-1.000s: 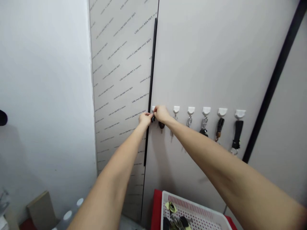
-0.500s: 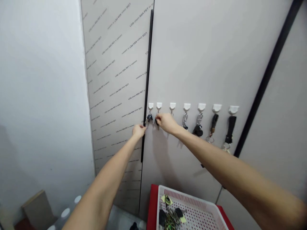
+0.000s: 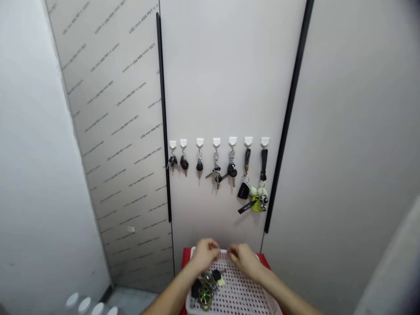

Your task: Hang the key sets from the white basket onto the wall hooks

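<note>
A row of white hooks (image 3: 216, 142) on the grey cabinet door carries several key bunches (image 3: 216, 174). Below it stands a white perforated basket (image 3: 244, 297) with loose keys (image 3: 206, 291) in its left part. My left hand (image 3: 204, 256) and my right hand (image 3: 244, 259) hover over the basket's far rim, close together, fingers curled downward. Motion blur hides whether either holds anything. Both hands are well below the hooks.
The basket rests on a red surface (image 3: 185, 255). A film-covered printed panel (image 3: 121, 131) stands to the left, past a black vertical handle (image 3: 163, 118). White bottle caps (image 3: 92, 306) show at the bottom left. Another black strip (image 3: 288, 109) runs down the right door.
Both hands have dropped from the leftmost hooks down to the basket. The view has pulled back and shifted right. Two key bunches now hang on the leftmost hooks.
</note>
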`<state>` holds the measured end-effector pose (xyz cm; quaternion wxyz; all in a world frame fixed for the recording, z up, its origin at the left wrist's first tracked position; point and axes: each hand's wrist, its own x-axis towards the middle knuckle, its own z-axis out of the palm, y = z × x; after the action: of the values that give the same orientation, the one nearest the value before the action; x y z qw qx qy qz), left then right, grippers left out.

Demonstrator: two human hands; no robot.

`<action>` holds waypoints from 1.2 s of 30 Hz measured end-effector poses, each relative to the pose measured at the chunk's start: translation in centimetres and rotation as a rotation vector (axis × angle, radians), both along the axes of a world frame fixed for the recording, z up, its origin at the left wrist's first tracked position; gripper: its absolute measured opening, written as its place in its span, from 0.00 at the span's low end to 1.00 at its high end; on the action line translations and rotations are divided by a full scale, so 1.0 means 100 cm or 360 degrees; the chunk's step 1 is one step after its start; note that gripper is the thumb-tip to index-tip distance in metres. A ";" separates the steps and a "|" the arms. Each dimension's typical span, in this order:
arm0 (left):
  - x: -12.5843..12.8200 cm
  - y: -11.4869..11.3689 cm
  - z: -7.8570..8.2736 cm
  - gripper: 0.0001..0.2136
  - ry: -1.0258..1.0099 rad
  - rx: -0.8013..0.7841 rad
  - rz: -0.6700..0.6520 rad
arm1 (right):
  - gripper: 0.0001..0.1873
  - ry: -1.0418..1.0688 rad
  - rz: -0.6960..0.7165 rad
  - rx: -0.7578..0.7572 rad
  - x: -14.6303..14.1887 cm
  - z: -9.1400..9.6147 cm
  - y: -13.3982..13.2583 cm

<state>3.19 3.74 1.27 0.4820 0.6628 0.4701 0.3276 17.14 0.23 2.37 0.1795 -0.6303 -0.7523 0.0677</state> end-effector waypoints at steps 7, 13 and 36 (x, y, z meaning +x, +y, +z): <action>0.002 -0.014 -0.047 0.04 0.0032 -0.0093 0.0157 | 0.14 0.0127 -0.0020 -0.0021 0.016 -0.017 -0.018; 0.002 -0.011 -0.033 0.03 -0.0068 -0.0052 0.0225 | 0.12 0.0347 0.0051 -0.0047 0.016 -0.015 -0.010; 0.030 -0.041 0.204 0.36 -0.1198 0.0754 -0.0450 | 0.37 0.1706 0.0657 0.0896 -0.002 0.189 -0.036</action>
<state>6.21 -0.33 21.65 0.4943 0.6472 0.0799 0.5748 16.98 -3.40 21.24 0.6728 -0.2798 -0.6530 0.2065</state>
